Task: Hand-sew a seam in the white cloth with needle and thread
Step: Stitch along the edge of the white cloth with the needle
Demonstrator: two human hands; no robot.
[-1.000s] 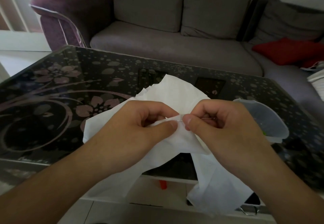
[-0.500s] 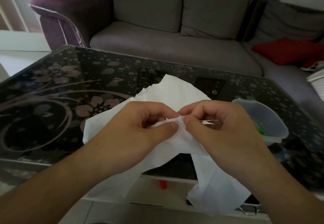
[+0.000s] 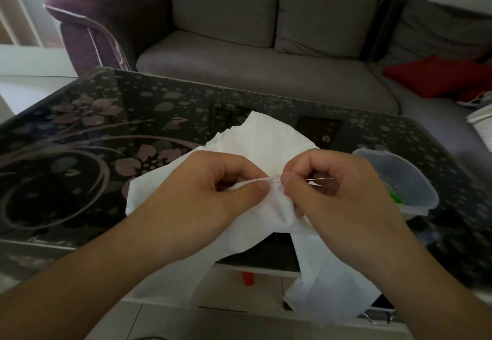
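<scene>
The white cloth (image 3: pixel 269 142) lies bunched over the near edge of the table, one end hanging down at the lower right. My left hand (image 3: pixel 213 193) pinches a folded edge of the cloth between thumb and forefinger. My right hand (image 3: pixel 338 196) faces it, thumb and forefinger closed on a thin steel needle (image 3: pixel 316 179) that lies level, its tip in the fold right beside my left thumb. Both thumbs nearly touch. I cannot make out the thread.
A dark glass table (image 3: pixel 111 137) with a flower pattern holds the work. A clear plastic tub (image 3: pixel 399 180) with something green inside stands just right of my right hand. A grey sofa (image 3: pixel 253 68) with a red cushion (image 3: pixel 436 76) is behind.
My right hand has shifted slightly, its fingers curling in a little around the needle. The left hand and cloth have hardly moved.
</scene>
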